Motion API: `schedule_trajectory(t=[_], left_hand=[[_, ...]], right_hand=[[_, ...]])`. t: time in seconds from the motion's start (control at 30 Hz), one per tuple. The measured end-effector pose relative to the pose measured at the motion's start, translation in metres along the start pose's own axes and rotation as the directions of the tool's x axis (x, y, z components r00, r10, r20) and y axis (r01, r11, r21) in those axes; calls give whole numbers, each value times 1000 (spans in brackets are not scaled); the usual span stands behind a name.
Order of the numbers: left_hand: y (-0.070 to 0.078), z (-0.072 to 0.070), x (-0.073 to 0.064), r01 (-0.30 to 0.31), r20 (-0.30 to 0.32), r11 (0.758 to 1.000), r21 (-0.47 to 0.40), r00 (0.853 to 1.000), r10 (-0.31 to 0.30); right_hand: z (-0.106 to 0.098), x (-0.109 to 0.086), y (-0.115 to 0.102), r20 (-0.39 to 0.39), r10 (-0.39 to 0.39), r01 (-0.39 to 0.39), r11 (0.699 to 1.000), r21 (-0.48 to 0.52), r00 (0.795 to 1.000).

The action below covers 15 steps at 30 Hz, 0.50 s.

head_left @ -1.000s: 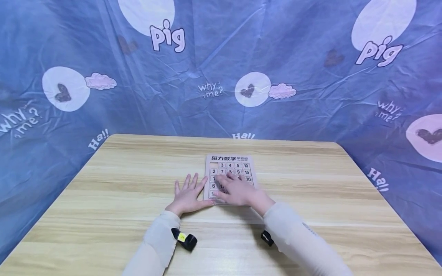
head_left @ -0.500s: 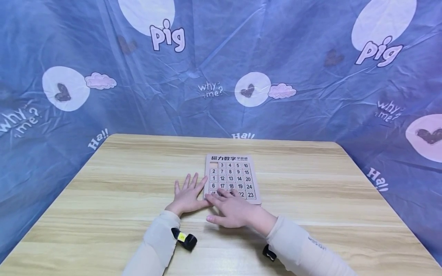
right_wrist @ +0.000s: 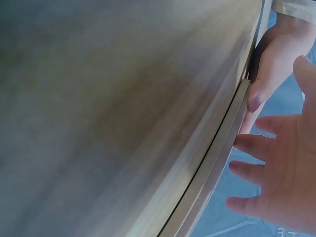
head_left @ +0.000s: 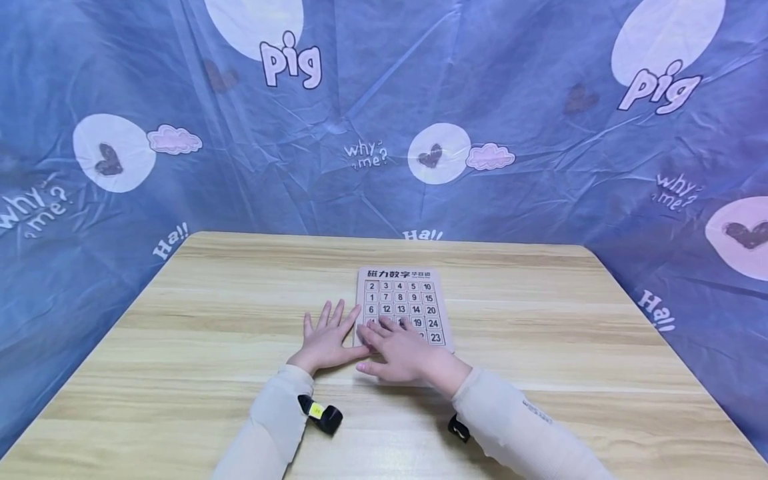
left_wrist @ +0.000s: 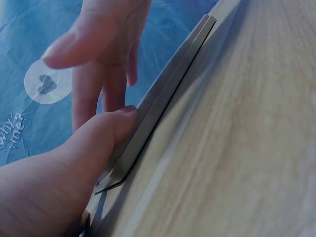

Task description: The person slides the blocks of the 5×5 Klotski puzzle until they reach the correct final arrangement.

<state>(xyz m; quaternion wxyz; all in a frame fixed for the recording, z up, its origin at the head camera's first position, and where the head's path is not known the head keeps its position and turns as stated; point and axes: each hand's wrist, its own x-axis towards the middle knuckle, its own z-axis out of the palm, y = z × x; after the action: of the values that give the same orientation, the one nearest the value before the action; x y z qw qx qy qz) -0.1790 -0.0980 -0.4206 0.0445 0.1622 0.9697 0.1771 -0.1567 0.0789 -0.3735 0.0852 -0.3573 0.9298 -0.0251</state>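
A number sliding puzzle [head_left: 426, 310] lies flat on the table, its numbered tiles set in a pale frame. My left hand [head_left: 324, 343] is spread at the puzzle's left side, thumb against the front-left corner. In the left wrist view that thumb [left_wrist: 106, 131] touches the edge of the frame [left_wrist: 153, 106]. My right hand [head_left: 402, 353] lies over the lower-left tiles, fingers extended and palm down; it hides several bottom-row tiles. The right wrist view shows the right fingers [right_wrist: 249, 173] at the puzzle's surface, opposite the left thumb. The left column reads 2, 1, 6 from the top.
The wood-grain table [head_left: 210, 300] surrounds the puzzle on all sides. Behind it hangs a blue printed curtain [head_left: 372, 193]. A black strap camera [head_left: 324, 417] sits on the left sleeve, and another black device [head_left: 459, 428] on the right.
The left-column tiles have shifted up one place, filling the top-left gap with 2. My right hand drew back toward me, then moved slightly forward. My left hand has stayed still.
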Motion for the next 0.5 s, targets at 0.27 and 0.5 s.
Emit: schedule_trajectory(t=[0.27,0.5], left_hand=[[0,-2,1,-4,-6,1000,1,1000,4],[2,-1,0,-6,-14,1000,-8,1000,5]], right_hand=[[-1,2,4,4,3,-3,1000,9,1000],[-4,-19,11,-29,8,-7,999,51,1000]])
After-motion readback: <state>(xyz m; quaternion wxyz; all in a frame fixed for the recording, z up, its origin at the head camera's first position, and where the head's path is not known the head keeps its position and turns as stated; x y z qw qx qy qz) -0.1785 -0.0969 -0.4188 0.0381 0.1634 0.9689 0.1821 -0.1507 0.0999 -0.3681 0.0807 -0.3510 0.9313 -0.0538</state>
